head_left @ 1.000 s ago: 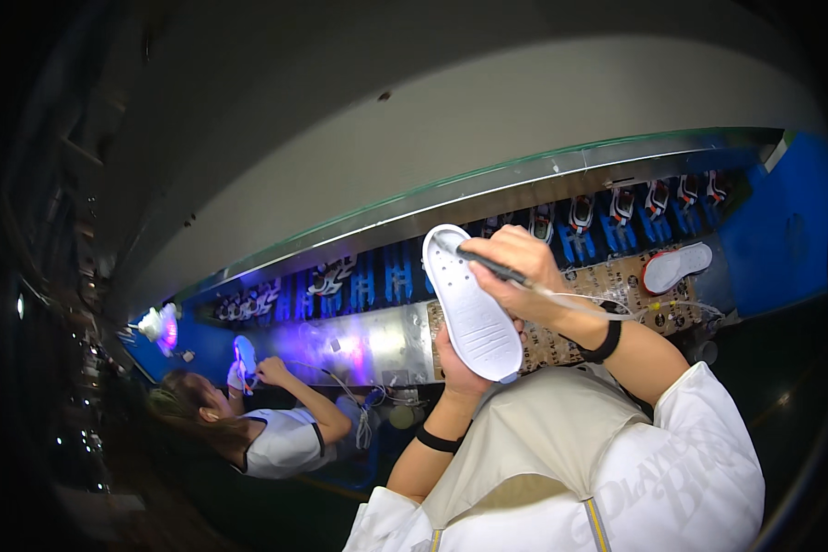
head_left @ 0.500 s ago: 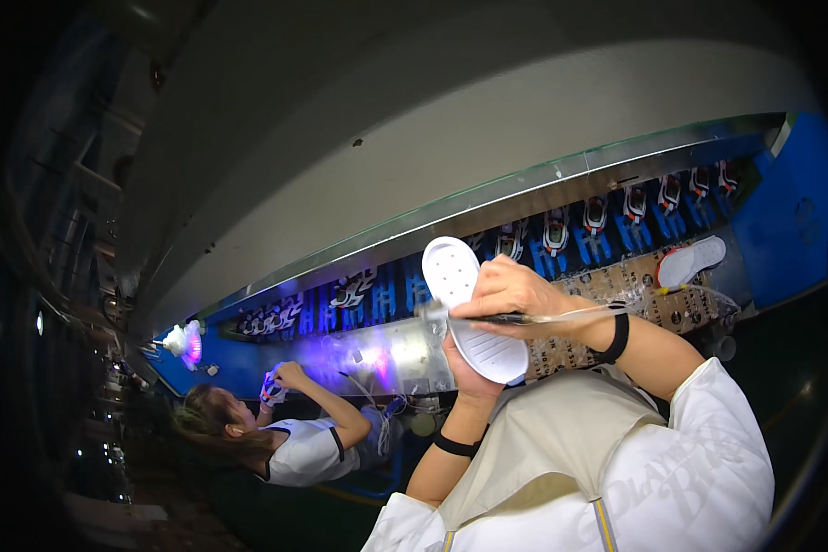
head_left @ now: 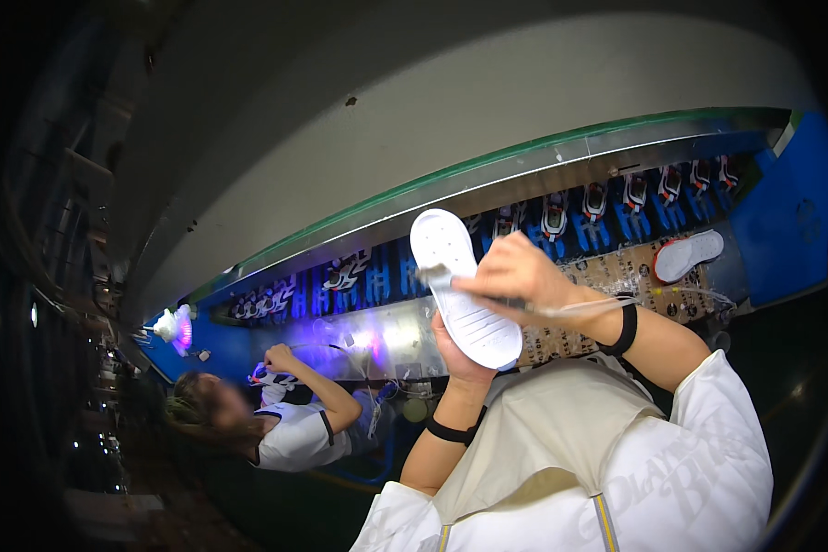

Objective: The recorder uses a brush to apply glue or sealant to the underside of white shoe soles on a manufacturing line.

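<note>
You hold the white sole [head_left: 480,324] tilted near the bench [head_left: 405,333], left hand [head_left: 462,361] curled around its lower end, right hand [head_left: 524,276] closed on a brush [head_left: 438,277] (blurred, contact unclear) at its face: likely mid-brushing, the next stroke wanting a steady hold.

The scene is dim, its corners sinking to black and the far left dark apart from small glints. A lamp [head_left: 174,329] glows pinkish-white at left, and violet glare with a whitish hot spot lies across the metal tabletop [head_left: 405,339]. The white sole [head_left: 457,299] reads bright, nearly washed out in places. Motion blur smears the right hand's fingers [head_left: 504,265] and the tool [head_left: 440,276]. Fisheye distortion bows the long metal ledge [head_left: 488,189].
</note>
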Action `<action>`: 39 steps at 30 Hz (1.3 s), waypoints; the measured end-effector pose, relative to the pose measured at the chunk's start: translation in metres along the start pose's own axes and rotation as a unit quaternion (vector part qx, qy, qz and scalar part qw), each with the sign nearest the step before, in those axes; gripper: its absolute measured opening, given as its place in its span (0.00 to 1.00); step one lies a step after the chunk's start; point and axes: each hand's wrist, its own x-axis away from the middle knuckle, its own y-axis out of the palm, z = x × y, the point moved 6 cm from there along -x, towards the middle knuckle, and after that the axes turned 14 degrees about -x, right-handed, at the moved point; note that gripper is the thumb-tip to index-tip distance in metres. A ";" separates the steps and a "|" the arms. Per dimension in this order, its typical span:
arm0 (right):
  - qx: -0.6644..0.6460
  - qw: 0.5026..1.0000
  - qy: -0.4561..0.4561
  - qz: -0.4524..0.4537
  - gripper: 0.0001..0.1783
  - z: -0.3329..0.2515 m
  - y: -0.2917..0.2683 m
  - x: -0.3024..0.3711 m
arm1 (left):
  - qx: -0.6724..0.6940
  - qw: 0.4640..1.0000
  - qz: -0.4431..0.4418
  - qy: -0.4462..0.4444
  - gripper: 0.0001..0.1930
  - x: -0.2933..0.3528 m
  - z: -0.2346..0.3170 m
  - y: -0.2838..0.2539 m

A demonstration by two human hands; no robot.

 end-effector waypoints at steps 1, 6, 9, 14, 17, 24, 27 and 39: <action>-0.041 0.993 -0.072 -0.083 0.17 -0.012 0.010 -0.001 | -0.026 0.997 0.070 0.021 0.36 0.000 0.001 -0.016; -0.094 0.989 -0.036 -0.103 0.19 -0.018 0.008 0.002 | -0.043 0.993 0.094 0.060 0.35 0.001 0.016 -0.018; -0.040 0.987 -0.057 -0.147 0.19 -0.019 0.015 0.002 | -0.019 0.992 0.108 0.068 0.36 0.000 0.021 -0.018; -0.182 0.964 -0.013 -0.192 0.18 -0.036 0.009 0.001 | 0.052 0.994 0.076 0.056 0.38 -0.009 0.039 0.012; -0.121 0.969 -0.017 -0.217 0.16 -0.040 0.011 -0.001 | 0.044 0.995 0.092 0.020 0.39 -0.014 0.045 0.013; -0.180 0.959 0.018 -0.219 0.17 -0.039 0.008 0.001 | -0.035 0.999 -0.013 0.011 0.44 -0.022 0.067 0.022; -0.184 0.917 -0.037 -0.352 0.20 -0.049 0.019 0.010 | -0.032 0.999 -0.017 -0.001 0.48 -0.023 0.073 0.024; -0.159 0.954 0.022 -0.255 0.18 -0.044 0.006 0.002 | -0.195 0.979 -0.055 -0.035 0.48 -0.031 0.090 0.027</action>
